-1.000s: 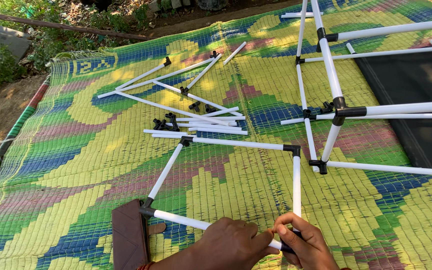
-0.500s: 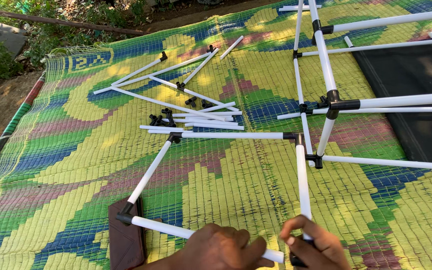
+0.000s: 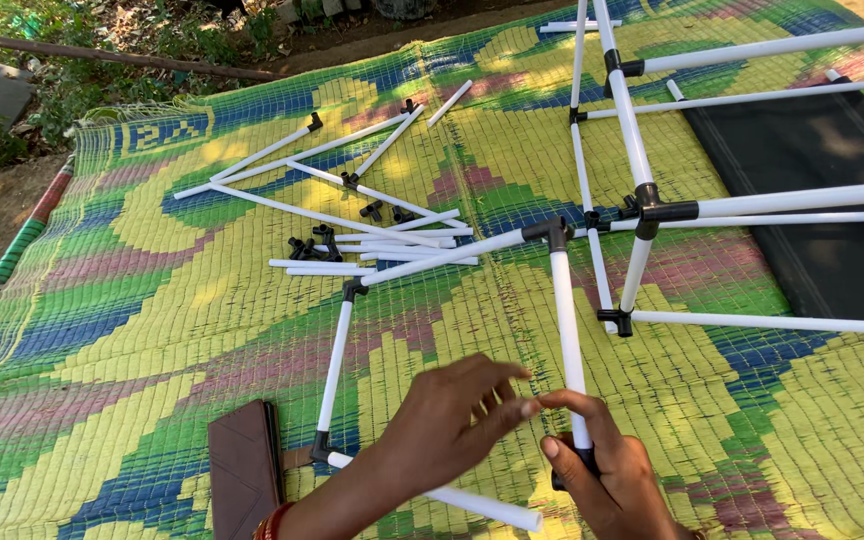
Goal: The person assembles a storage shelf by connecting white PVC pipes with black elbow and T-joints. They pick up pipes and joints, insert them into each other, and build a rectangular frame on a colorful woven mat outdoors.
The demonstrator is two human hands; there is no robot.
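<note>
Two hands on frame | right hand (image 3: 607, 470) closed round white pipe (image 3: 567, 340) at its black corner joint (image 3: 574, 468), low on mat (image 3: 152, 330) | left hand (image 3: 452, 410) fingers loose, fingertips touching pipe | likely light, stiff, smooth; grip near joints.

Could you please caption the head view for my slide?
Right hand grips a white tube frame over a woven mat.
</note>
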